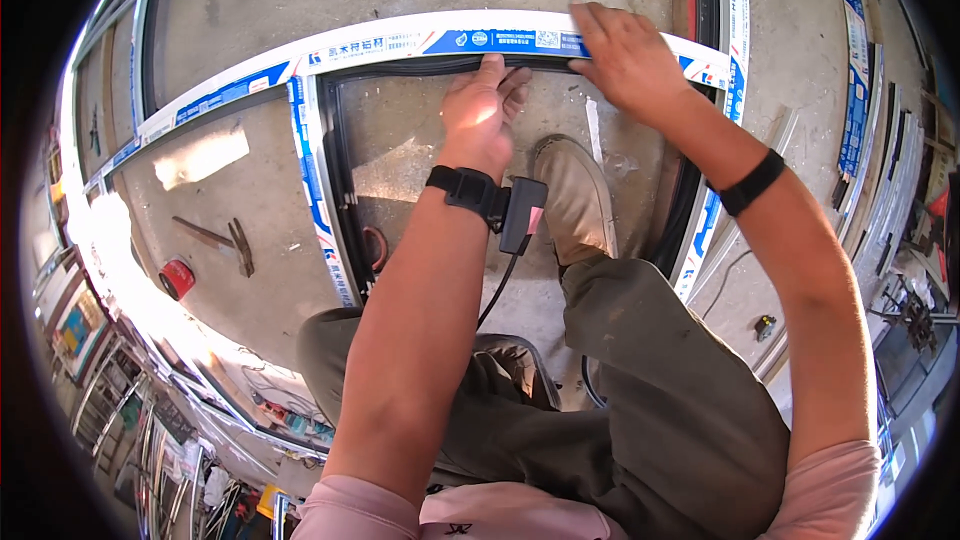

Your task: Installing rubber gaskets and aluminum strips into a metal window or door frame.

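A white-and-blue film-covered frame bar [430, 44] crosses in front of me, with a black rubber strip [430, 67] along its near inner edge. My left hand [478, 112] is closed at that edge, thumb pressed up against the strip and the other fingers curled, a piece of the strip between them. Farther right, my right hand [632, 58] straddles the bar, its fingers over the far side and its thumb on the near side. More black strip hangs along the left upright [318, 180] of the frame. What lies under the right palm is hidden.
On the floor at left are a hammer [240, 245] and a red round can or roll [177, 279]. My shoe [578, 195] stands inside the frame opening. Film-wrapped profiles [855, 90] lie at right. Metal offcuts [140, 440] clutter the lower left.
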Motion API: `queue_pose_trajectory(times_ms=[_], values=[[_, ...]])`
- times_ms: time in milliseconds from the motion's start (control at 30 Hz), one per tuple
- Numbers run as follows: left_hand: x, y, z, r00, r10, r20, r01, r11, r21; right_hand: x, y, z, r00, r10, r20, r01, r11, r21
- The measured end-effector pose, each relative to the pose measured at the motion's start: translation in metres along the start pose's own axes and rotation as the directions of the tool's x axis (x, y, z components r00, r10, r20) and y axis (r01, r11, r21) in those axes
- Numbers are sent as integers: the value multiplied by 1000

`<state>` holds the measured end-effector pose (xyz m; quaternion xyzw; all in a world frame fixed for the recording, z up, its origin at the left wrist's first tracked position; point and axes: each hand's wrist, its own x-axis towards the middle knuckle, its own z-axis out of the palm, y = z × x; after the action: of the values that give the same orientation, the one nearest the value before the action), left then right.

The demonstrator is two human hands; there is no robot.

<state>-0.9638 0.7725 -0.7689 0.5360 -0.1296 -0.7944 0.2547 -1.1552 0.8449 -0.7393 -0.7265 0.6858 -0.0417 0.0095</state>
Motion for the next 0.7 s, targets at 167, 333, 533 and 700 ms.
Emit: queue_pose_trajectory(times_ms=[167, 333, 533, 700], values=[[-3, 6, 4, 1000, 10, 9, -10, 997, 73, 26, -23, 13, 993, -40, -108, 50, 995, 90], [-4, 22, -3, 998, -18, -53, 20, 999, 41, 25, -31, 16, 992, -12, -122, 9, 1000, -26], [-3, 30, -13, 997, 40, -67, -40, 999, 6, 23, -32, 18, 965, -35, -260, 41, 999, 17], [-2, 30, -10, 996, 57, -74, -54, 998, 41, 11, -25, 12, 993, 26, -112, -31, 999, -39]])
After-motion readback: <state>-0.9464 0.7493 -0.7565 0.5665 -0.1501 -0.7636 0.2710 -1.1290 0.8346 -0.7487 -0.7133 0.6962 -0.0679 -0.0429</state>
